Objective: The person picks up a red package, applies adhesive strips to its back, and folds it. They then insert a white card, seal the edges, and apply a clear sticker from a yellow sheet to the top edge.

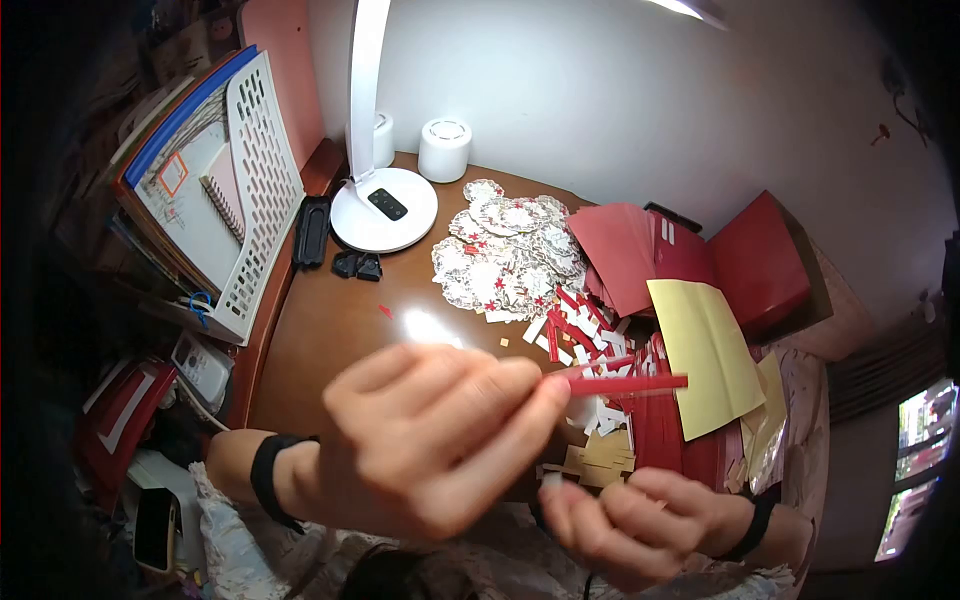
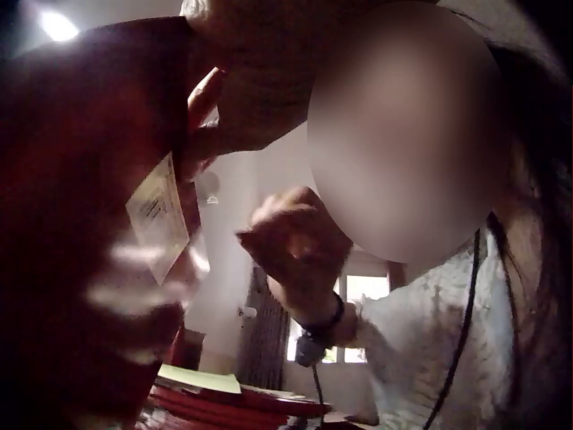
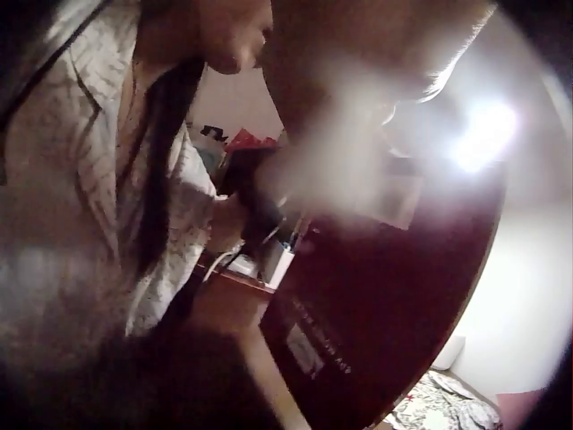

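Observation:
My left hand (image 1: pixel 440 430) is raised over the table in the head view. Its thumb and fingers pinch a dark red paper packet (image 1: pixel 630 384), seen nearly edge-on and blurred. The left wrist view shows the packet's red face (image 2: pixel 81 224) with a pale label (image 2: pixel 157 219) on it. In the right wrist view, print runs along its red surface (image 3: pixel 376 278). Lower and to the right, my right hand (image 1: pixel 630 525) has bent fingers, apart from the packet. A whitish spot shows at its fingertips; I cannot tell whether it is a held scrap.
Patterned paper cutouts (image 1: pixel 515 245) lie heaped at the back, beside red and white strips (image 1: pixel 570 325). Red folders (image 1: pixel 620 250), a yellow sheet (image 1: pixel 705 350) and tan pieces (image 1: pixel 605 455) are at right. A lamp base (image 1: pixel 385 225) and file rack (image 1: pixel 265 200) stand left.

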{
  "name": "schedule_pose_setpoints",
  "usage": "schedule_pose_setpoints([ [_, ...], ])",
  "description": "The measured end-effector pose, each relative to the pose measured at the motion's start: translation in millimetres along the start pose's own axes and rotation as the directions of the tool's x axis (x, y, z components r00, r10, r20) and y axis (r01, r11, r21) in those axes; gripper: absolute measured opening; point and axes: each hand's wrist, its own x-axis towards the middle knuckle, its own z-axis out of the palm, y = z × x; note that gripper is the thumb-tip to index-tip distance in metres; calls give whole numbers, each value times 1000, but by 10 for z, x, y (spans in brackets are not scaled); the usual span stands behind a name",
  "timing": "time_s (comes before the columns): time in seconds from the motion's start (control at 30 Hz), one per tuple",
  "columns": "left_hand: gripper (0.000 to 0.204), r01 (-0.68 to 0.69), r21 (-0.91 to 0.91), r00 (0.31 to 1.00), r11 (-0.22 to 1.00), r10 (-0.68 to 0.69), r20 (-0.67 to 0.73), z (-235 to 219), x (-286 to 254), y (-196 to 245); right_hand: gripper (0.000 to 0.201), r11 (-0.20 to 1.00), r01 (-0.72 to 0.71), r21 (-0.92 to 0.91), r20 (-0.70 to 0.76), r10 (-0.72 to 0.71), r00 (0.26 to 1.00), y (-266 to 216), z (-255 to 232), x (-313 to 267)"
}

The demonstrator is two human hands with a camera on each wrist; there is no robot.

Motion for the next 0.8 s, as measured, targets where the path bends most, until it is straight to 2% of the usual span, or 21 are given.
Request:
schedule_pose_setpoints([
  [0.03, 30, 30, -9, 999, 1000, -30, 26, -43, 27, -25, 19, 999, 36, 17, 2, -36, 999, -52, 12, -24],
  [0.07, 30, 38, -4, 999, 999, -38, 17, -48, 28, -20, 16, 993, -8, 116, -36, 12, 999, -96, 40, -70],
  [0.1, 30, 35, -6, 999, 999, -35, 18, -50, 27, -22, 16, 993, -11, 114, -36, 15, 999, -52, 20, -86],
  [0.13, 30, 20, 3, 1000, 1000, -20, 5, -43, 26, -24, 20, 904, -246, 349, 55, 242, 969, 26, -38, -117],
  [0.17, 29, 4, 16, 1000, 1000, -4, -10, -48, 28, -31, 24, 710, -459, 534, 189, 428, 884, 111, -91, -161],
  [0.2, 29, 20, 21, 1000, 1000, -20, -4, -69, 33, -33, 20, 595, -609, 524, 266, 565, 781, 179, -147, -237],
  [0.23, 28, 43, 22, 999, 999, -44, 7, -117, 54, -21, 18, 455, -739, 497, 340, 681, 648, 250, -208, -337],
  [0.27, 29, 18, 41, 1000, 999, -18, -2, -134, 51, -55, 14, 325, -823, 466, 407, 748, 525, 344, -257, -462],
  [0.3, 30, -7, 58, 1000, 998, 8, -13, -139, 45, -90, 10, 188, -887, 422, 466, 794, 390, 446, -302, -616],
  [0.37, 29, 51, 43, 998, 998, -52, 19, -189, 63, -56, 6, -27, -918, 396, 603, 761, 237, 576, -244, -1091],
  [0.43, 28, 115, 77, 993, 990, -115, -9, -163, 39, -10, 3, -157, -938, 308, 726, 677, 125, 579, -182, -1349],
  [0.47, 28, 120, 88, 993, 989, -119, -24, -141, 29, -12, 4, -83, -970, 230, 751, 649, 123, 580, -169, -1445],
  [0.5, 27, 124, 87, 992, 988, -123, -10, -148, 42, -2, 4, -27, -974, 227, 753, 639, 158, 552, -114, -1620],
  [0.57, 27, 117, 95, 993, 989, -118, 10, -136, 30, 2, 5, -91, -978, 187, 735, 674, 78, 488, -20, -1773],
  [0.6, 27, 115, 94, 993, 989, -118, 26, -144, 36, 18, 5, -101, -978, 182, 734, 676, 66, 462, 30, -1827],
  [0.67, 28, 107, 89, 991, 990, -113, 66, -155, 41, 31, 4, -72, -975, 212, 694, 713, 98, 421, 137, -1909],
  [0.7, 28, 103, 86, 991, 991, -110, 80, -153, 40, 36, 4, -82, -974, 209, 692, 717, 88, 398, 183, -1947],
  [0.8, 29, 99, 72, 990, 993, -105, 94, -125, 37, 62, 8, -110, -937, 333, 561, 822, 102, 336, 274, -1999],
])
